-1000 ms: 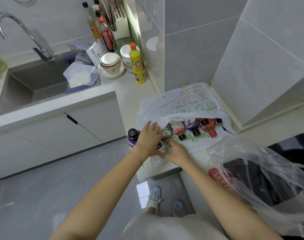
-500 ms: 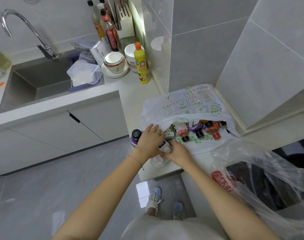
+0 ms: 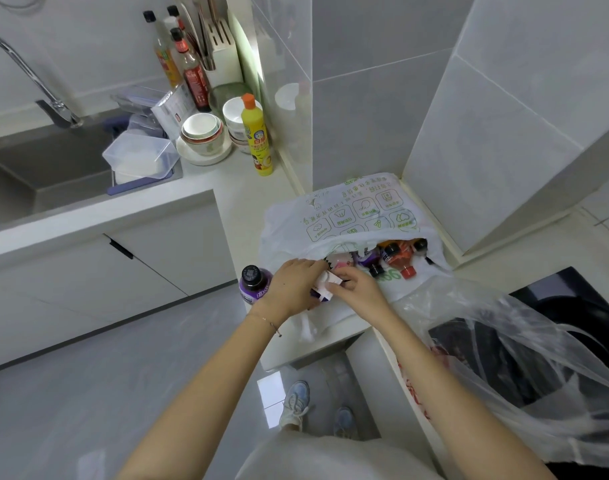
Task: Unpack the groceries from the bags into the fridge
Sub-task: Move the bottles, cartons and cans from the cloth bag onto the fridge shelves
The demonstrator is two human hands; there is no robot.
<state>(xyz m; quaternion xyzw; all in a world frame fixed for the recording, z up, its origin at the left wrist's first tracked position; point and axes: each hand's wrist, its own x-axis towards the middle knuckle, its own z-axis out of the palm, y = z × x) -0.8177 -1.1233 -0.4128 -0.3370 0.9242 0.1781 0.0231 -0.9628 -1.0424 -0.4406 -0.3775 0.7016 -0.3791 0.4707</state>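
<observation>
A white grocery bag with green print (image 3: pixel 351 213) lies on the counter corner, its mouth open toward me. Several small bottles (image 3: pixel 393 259) with dark and red caps lie inside the opening. A purple bottle with a black cap (image 3: pixel 253 282) stands upright at the counter edge, just left of my left hand (image 3: pixel 291 285). Both hands meet at the bag's mouth on a small white and purple package (image 3: pixel 325 284). My left hand curls over it from the left, and my right hand (image 3: pixel 358 289) pinches its white top. The package is mostly hidden by my fingers.
A crumpled clear plastic bag (image 3: pixel 524 362) covers the black cooktop (image 3: pixel 573 299) at right. A yellow bottle (image 3: pixel 257 136), stacked bowls (image 3: pixel 202 133), sauce bottles (image 3: pixel 192 74) and a clear container (image 3: pixel 140 157) crowd the counter beside the sink (image 3: pixel 36 168). Grey tiled walls rise behind the bag.
Both hands have shifted slightly up and right toward the bag's mouth, and the white top of the package now shows between the fingers.
</observation>
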